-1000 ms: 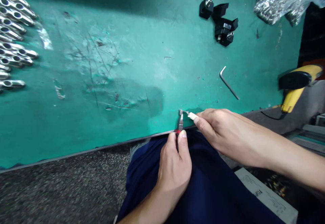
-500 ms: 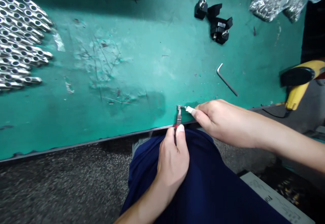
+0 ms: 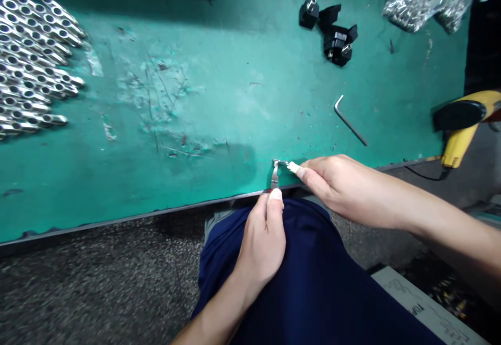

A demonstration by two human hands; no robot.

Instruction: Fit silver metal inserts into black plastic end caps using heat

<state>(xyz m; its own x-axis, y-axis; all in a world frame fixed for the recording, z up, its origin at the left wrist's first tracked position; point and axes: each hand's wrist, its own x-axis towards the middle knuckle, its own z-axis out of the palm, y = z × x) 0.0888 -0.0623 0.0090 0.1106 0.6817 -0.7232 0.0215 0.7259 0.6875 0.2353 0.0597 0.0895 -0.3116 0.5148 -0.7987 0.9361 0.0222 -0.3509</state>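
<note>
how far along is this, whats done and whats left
Metal parts at far left lie in rows, perhaps done. In hand: the left hand grips a metal-tipped tool, the right hand a white piece, close together. What's left can't be told; the hex key and bagged pieces lie untouched.

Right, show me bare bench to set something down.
Bare: the scuffed middle of the green bench, between the metal parts and the black fittings; also the patch between the hex key and the yellow tool. Crowded: the left end, and where left hand and right hand meet.
</note>
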